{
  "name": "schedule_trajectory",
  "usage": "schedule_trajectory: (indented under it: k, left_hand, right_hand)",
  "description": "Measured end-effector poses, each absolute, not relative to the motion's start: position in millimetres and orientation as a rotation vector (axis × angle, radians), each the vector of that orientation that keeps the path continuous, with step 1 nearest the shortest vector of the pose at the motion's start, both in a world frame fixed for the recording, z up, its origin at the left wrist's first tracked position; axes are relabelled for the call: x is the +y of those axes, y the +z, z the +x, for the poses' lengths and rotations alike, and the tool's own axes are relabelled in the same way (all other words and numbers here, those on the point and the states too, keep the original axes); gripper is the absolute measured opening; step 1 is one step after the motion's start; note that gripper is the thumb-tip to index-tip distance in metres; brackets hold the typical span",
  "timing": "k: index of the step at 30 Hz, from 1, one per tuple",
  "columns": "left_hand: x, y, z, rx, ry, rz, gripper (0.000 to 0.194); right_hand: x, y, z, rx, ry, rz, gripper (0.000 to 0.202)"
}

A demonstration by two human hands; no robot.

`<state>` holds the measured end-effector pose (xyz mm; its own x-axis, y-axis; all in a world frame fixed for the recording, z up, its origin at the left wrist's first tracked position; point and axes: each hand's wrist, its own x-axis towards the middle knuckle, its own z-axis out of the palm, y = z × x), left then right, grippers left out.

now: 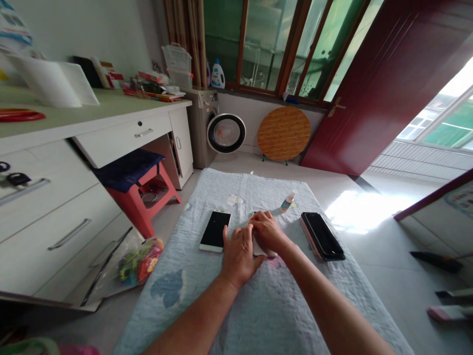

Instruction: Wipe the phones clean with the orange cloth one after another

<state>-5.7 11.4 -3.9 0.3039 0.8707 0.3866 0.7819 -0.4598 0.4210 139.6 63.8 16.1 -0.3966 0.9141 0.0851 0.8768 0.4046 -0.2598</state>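
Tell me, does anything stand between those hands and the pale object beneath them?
Nothing visible does: left hand and right hand both seem to touch the pale object. The white phone is left of it.

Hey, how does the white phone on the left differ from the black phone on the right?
The white phone has pale borders around its screen; the black phone looks dark all around on top.
The white phone shows no layer beneath it, while the black phone has a pinkish layer along its left side.
The white phone is right beside the left hand; the black phone lies apart from both hands.
Both have dark screens facing up.
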Motion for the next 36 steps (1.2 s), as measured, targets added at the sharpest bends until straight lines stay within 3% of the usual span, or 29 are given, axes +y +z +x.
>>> schedule_trajectory:
  k: [4,12,28,36]
  left_hand:
    - [10.9,-3.9,-5.3,1.626,0.928,2.368,0.089]
    - [12.3,-11.9,-5.3,1.531,0.882,2.381,0.098]
    - [19.5,-24.1,-6.7,1.406,0.891,2.460,0.088]
    - [20.3,-25.0,-7.2,1.402,0.901,2.461,0.086]
  right_hand:
    - [39.6,17.7,138.1,-2.451,0.320,-1.540,0.020]
    - [-1.1,21.0,142.1,-2.404,0.435,-1.424,0.022]
    - [37.0,-4.5,163.4,-2.132,0.053,-1.904,0.037]
    - [56.9,3.5,150.0,-2.213,0.163,-1.822,0.040]
